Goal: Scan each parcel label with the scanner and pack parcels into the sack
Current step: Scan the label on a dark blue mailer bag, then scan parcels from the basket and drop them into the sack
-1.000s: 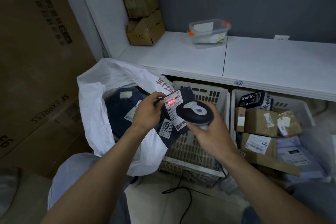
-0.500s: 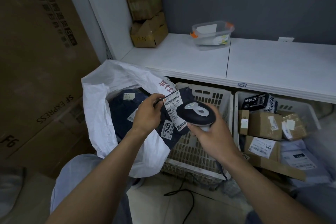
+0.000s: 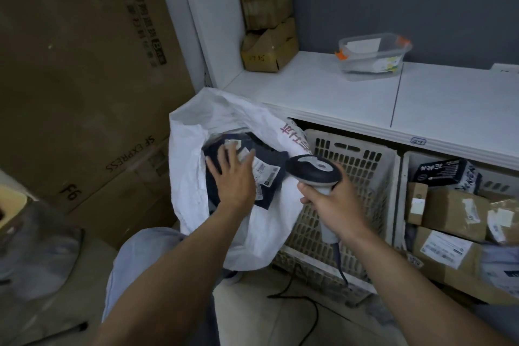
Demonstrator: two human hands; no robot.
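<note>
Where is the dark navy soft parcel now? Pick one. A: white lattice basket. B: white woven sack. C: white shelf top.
B: the dark navy soft parcel lies in the open white woven sack, with the left hand spread over it; the right hand grips the grey scanner.

Dim, cool indoor light; the white counter is brightest. The left hand is motion-blurred (fingers smeared); wide-angle lens bows edges.
</note>
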